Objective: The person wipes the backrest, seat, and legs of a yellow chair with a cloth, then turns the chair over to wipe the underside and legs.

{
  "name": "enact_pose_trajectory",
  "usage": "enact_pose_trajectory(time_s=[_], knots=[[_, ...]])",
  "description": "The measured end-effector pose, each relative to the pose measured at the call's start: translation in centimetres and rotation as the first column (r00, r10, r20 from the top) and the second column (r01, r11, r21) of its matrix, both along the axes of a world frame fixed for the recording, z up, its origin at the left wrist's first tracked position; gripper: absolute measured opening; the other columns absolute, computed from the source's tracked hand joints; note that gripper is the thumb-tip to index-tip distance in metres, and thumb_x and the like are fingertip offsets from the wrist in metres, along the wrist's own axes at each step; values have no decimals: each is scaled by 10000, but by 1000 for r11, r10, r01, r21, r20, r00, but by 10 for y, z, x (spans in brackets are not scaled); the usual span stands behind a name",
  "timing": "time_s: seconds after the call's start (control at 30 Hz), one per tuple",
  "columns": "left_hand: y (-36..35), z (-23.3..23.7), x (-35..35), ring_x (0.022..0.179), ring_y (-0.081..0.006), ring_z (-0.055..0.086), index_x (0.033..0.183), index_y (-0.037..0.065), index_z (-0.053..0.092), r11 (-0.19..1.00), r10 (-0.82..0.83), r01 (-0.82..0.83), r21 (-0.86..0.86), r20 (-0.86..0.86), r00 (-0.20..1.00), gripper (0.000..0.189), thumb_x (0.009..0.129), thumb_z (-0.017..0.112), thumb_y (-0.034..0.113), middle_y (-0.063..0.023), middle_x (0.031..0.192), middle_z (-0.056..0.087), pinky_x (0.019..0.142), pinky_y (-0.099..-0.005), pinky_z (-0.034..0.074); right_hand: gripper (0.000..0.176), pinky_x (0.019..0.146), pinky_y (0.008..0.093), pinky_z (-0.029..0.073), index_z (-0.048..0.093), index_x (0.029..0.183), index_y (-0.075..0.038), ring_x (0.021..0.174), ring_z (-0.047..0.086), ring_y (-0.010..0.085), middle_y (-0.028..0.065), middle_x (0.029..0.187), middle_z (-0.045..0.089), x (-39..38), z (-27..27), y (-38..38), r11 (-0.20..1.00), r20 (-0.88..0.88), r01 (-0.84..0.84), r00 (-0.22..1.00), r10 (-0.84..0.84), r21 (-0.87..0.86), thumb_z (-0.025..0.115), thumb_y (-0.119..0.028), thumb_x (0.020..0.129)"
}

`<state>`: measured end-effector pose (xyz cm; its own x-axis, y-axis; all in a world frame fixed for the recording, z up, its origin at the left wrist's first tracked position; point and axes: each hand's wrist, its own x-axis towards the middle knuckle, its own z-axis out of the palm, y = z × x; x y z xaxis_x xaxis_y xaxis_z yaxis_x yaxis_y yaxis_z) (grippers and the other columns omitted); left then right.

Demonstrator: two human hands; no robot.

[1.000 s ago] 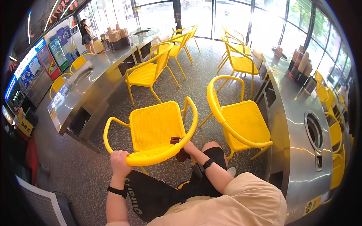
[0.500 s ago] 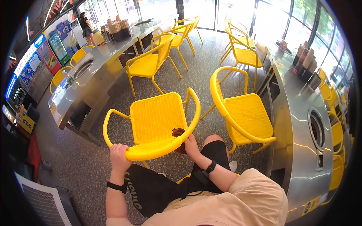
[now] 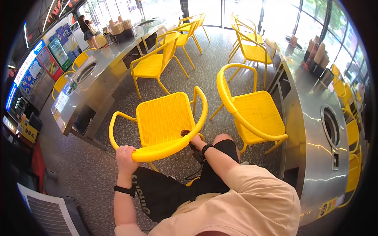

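A yellow chair (image 3: 163, 118) stands right in front of me, its back toward me. My left hand (image 3: 126, 158) is closed around the left end of the chair's curved top rail. At the right side of the same rail is my right hand (image 3: 195, 140), closed on a dark brown cloth (image 3: 185, 133). Part of the cloth shows over the inner side of the rail, and more hangs on the near side. The fingers of my right hand are partly hidden by the rail and cloth.
Another yellow chair (image 3: 258, 114) stands close on the right, beside a long metal table (image 3: 315, 157) with a round inset. A second metal table (image 3: 98, 74) runs along the left. More yellow chairs (image 3: 151, 67) stand ahead. A person (image 3: 87, 31) stands far left.
My right hand, with the brown cloth, has moved slightly up and forward along the rail, the arm reaching further. My left hand keeps its hold. My view has shifted slightly.
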<state>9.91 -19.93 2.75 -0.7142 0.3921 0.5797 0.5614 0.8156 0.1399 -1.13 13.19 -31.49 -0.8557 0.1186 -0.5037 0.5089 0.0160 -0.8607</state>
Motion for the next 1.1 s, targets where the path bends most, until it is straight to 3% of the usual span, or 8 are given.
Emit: enact_pose_trajectory(time_s=[0.17, 0.27, 0.37, 0.57, 0.77, 0.87, 0.97, 1.1], knots=[[1, 2, 1, 745, -334, 610, 808, 70, 596, 1000, 13, -13, -3, 9, 1000, 221, 773, 784, 181, -111, 745, 603, 717, -446, 466, 320, 908, 292, 487, 645, 1301, -58, 1077, 639, 150, 54, 1226, 689, 42, 95, 0, 971, 1, 109, 994, -112, -215, 519, -248, 1076], [1, 1, 1, 736, -329, 608, 800, 74, 597, 1000, 17, -16, -12, 11, 1000, 232, 781, 788, 204, -107, 743, 602, 716, -443, 464, 323, 994, 306, 465, 645, 1318, -43, 1178, 629, 194, 89, 1254, 696, 82, 195, 5, 915, -147, 39, 983, -107, -402, 507, -173, 1057], [2, 1, 0, 718, -320, 604, 782, 77, 598, 1000, 10, -10, -14, -4, 1000, 270, 796, 798, 258, -101, 735, 600, 710, -437, 459, 302, 1013, 300, 464, 658, 1281, -15, 1183, 632, 187, 76, 1238, 707, 100, 233, 3, 895, -279, -34, 955, -103, -444, 484, -123, 1060], [1, -1, -1, 733, -330, 605, 794, 71, 601, 1000, 18, -18, -13, 12, 1000, 224, 778, 780, 204, -107, 741, 602, 719, -446, 460, 303, 1018, 283, 477, 631, 1294, 17, 1156, 640, 171, 87, 1254, 682, 134, 303, 1, 993, -461, -26, 887, -32, -118, 476, -140, 1086], [2, 0, -1, 740, -343, 605, 807, 65, 601, 1000, 13, -13, -6, 5, 1000, 196, 760, 765, 160, -114, 749, 604, 719, -449, 463, 283, 1041, 286, 459, 644, 1249, 22, 1188, 623, 187, 106, 1267, 665, 128, 268, -14, 795, -413, 43, 837, -360, -605, 445, -97, 1087], [2, -1, -3, 736, -342, 606, 809, 67, 600, 1000, 3, -3, -5, 3, 1000, 198, 760, 767, 161, -114, 746, 603, 719, -448, 464, 290, 1062, 317, 446, 588, 1285, 33, 1216, 595, 205, 110, 1282, 646, 114, 221, -18, 946, -601, 38, 763, -236, -322, 417, -80, 1081], [1, -2, -4, 731, -338, 607, 807, 66, 600, 1000, 3, -3, -2, 3, 1000, 209, 764, 773, 176, -111, 744, 603, 719, -449, 464, 379, 1052, 354, 468, 534, 1385, 0, 1219, 623, 233, 135, 1295, 659, 83, 158, -5, 963, -563, -87, 823, -75, -256, 368, -219, 1124], [0, -4, -4, 731, -331, 610, 804, 63, 607, 1000, 14, -14, -10, -14, 1000, 239, 769, 789, 214, -109, 744, 611, 720, -450, 464, 402, 1036, 360, 471, 533, 1415, -66, 1227, 612, 237, 118, 1329, 645, 48, 85, 0, 934, -245, -56, 969, -34, -352, 365, -281, 1121]])
